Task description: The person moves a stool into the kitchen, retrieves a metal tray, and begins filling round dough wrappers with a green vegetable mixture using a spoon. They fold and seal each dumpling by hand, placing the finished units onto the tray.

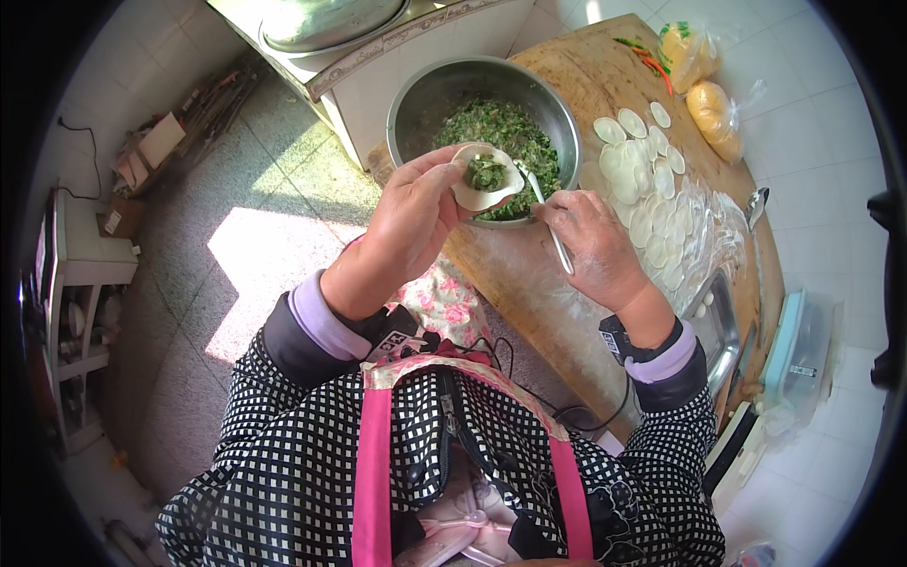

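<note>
Presently, the dough wrapper [477, 199] lies near the upper centre of the frame, pinched in the left hand [411, 203], with the thumb on its left edge and the fingers beneath. It carries a small mound of green filling [486, 174] at its middle. The right hand [595, 241], at the right of centre, is closed on the handle of the white spoon [535, 187].

The governing relation is that between spoon and wrapper. The spoon's long axis slants from upper left to lower right: its head is just beside the wrapper's right edge, and the handle's end projects below the right hand. From the right hand, the wrapper lies to the left and slightly up the frame. The left hand is the nearer, being in contact with the wrapper; the right reaches its vicinity only through the spoon. Both wrapper and spoon head overlap the metal bowl [406, 104] in view, which stands on the wooden bench [524, 302] and contains chopped green mixture [501, 123].

Observe the following limits. The fingers under the wrapper are mostly concealed, as is its underside. Contact between spoon head and wrapper cannot be confirmed, nor can the spoon's load. The bowl's lower left portion is masked by the left hand and wrapper. The large metal pot [331, 21] is cut off at the upper edge.
</note>
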`<move>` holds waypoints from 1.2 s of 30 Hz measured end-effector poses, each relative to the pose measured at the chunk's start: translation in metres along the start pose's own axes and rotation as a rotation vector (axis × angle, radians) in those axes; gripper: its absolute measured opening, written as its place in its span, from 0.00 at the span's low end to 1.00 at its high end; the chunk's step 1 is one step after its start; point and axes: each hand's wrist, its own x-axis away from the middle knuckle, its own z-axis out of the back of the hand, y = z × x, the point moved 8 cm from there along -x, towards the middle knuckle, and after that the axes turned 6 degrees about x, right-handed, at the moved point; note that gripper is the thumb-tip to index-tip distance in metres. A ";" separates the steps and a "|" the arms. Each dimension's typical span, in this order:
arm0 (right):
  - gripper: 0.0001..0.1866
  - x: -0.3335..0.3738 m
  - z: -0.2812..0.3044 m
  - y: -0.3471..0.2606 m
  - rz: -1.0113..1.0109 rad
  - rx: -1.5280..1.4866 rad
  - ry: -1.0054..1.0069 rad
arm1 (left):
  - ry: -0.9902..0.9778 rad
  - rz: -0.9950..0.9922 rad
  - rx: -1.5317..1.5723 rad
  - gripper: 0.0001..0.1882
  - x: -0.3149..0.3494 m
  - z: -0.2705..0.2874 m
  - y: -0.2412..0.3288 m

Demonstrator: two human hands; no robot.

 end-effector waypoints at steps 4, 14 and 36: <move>0.21 0.003 0.028 -0.001 0.010 -0.005 0.230 | -0.088 0.041 0.036 0.18 0.006 -0.013 -0.008; 0.11 0.005 0.038 -0.028 0.079 -0.280 0.389 | -0.074 0.185 -0.062 0.17 0.015 -0.028 -0.041; 0.07 0.008 0.032 -0.016 -0.135 -0.461 0.444 | -0.146 -0.019 -0.355 0.08 0.028 -0.047 -0.035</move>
